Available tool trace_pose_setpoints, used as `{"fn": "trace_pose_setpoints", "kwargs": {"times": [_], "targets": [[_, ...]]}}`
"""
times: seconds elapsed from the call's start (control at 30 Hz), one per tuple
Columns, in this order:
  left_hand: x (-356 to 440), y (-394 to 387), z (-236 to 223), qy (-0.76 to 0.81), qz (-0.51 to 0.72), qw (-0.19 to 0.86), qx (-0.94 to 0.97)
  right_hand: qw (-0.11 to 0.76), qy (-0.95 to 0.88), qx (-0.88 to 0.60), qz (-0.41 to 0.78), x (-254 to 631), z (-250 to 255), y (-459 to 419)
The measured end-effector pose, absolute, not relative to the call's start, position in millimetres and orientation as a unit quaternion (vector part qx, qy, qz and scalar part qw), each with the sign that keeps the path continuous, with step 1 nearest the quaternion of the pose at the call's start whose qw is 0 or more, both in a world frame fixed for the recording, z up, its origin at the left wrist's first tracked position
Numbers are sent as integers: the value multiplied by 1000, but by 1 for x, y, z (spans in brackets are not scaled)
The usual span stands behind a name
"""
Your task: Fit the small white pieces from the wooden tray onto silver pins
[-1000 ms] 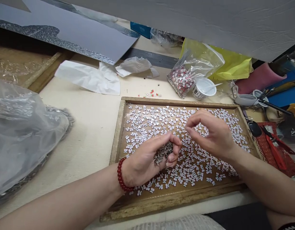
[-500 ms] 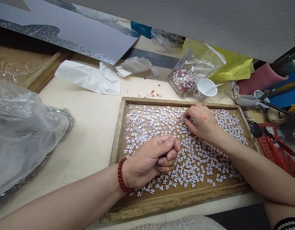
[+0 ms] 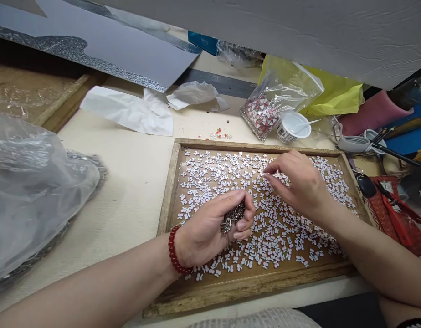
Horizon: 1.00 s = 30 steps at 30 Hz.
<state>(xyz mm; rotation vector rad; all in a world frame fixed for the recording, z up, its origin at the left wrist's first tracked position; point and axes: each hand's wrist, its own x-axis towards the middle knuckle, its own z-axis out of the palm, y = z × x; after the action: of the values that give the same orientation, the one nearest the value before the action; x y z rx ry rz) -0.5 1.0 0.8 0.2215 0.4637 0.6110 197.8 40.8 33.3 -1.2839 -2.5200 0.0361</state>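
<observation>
My left hand (image 3: 213, 228), with a red bead bracelet (image 3: 176, 250) at its wrist, is cupped around a heap of small shiny metal pins (image 3: 233, 217). It hovers over the left-middle of a wooden-framed tray (image 3: 251, 289). Many small white bow- or flower-shaped pieces (image 3: 272, 248) lie scattered across the tray's brown base. Above the tray's upper right part, my right hand (image 3: 295, 180) has thumb and forefinger brought together in a pinch. Whatever may be between those fingertips is too small to make out.
Behind the tray stand a clear bag of red-and-white pieces (image 3: 260, 114) and a white cup (image 3: 294, 127) with a small stick. Red-handled scissors (image 3: 398, 221) lie to the right. A large plastic bag (image 3: 36, 196) sits left, and crumpled tissue (image 3: 128, 109) lies at the back.
My left hand has loosened from a closed curl into a cup, so the metal pins now show. My right hand has lifted slightly and shifted a little to the right.
</observation>
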Motion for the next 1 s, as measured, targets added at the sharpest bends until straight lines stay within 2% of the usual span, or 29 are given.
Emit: {"fn": "trace_pose_setpoints", "kwargs": {"times": [0.1,0.23,0.33,0.43,0.6,1.0], "targets": [[-1,1,2,247,310,915,72,215,-904,-368,42,181,48,8],[-2,1,3,266,300,916,-12,171,-927,-331,-44,159,45,-24],[-1,-1,1,268,299,914,-51,186,-922,-324,-97,150,34,-28],[0,-2,0,267,306,912,-63,220,-916,-324,-91,148,30,-22],[1,-2,0,253,325,911,-25,236,-905,-353,-35,153,34,-16],[1,-3,-1,224,313,911,150,249,-887,-389,5,168,45,-12]]}}
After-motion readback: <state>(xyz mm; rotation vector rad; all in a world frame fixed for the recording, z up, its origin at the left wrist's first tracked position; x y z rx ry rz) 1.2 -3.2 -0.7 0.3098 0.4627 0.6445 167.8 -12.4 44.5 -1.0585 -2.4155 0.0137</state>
